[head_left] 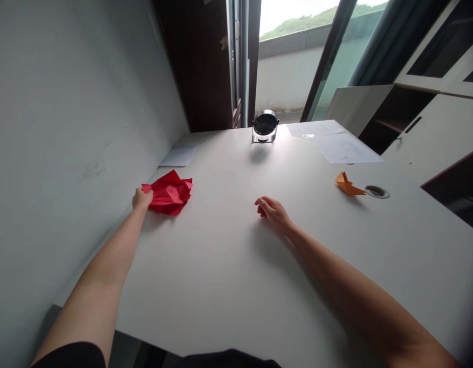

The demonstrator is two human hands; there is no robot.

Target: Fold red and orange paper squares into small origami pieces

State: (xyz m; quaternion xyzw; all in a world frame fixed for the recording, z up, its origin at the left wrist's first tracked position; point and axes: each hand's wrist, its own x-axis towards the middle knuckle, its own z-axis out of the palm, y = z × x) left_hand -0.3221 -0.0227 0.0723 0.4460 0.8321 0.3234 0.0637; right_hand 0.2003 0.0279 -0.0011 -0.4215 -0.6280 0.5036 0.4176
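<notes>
Gripping the red paper (pixel 171 194) by its left edge, the left hand (pixel 143 198) has its fingers closed tight, close to the wall (pixel 86 102). The paper's pretty crumpled and it's over the left side of the worktop (pixel 205 276). There's shadow under it, but I can't tell if it's fully lifted or partly resting. The right hand (pixel 272 210) is around the middle, fingers loosely half curled, nothing visible in it.

Risks imo: only 1 edge is held, so a hard tug could tear it there, and a looser pinch might let it slip. Squeezing harder would probably add creases. Swinging left could squash it against the wall too. Also, the orange origami (pixel 348 185) is right by the white ring (pixel 376 191) (can't tell if they touch), so a careless sweep of the right arm might knock it over.
</notes>
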